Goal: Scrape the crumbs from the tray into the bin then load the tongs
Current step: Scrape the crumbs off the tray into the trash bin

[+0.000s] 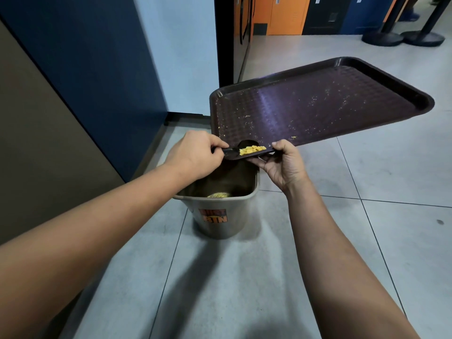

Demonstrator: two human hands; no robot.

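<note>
While the tray hangs tilted out over the bin, its near corner sits lowest and a clump of yellow crumbs is piled right at that rim, pretty much above the bin's open mouth. Loads of tiny specks are scattered across the rest of the textured surface too, so I'd say the scraping is only partway done.

Right hand grips the tray by that near edge, thumb on top, fingers curled underneath. Left hand pinches the handle of a small black scraper, some spoon or spatula type thing, with its working end touching the crumb pile. Can't tell exactly what tool it is, most of it is hidden by the fingers.

Handling-wise, the tray looks like stiff plastic, light enough for a one-handed hold, but gripping a corner means it'll want to twist, so a firm grip at the rim matters. The bumpy surface probably traps fine bits, so short firm strokes toward the low corner seem right. Crumbs look dry and loose and should drop easily.

Bin stands on the tiled floor near a blue wall panel. No tongs visible anywhere.
</note>
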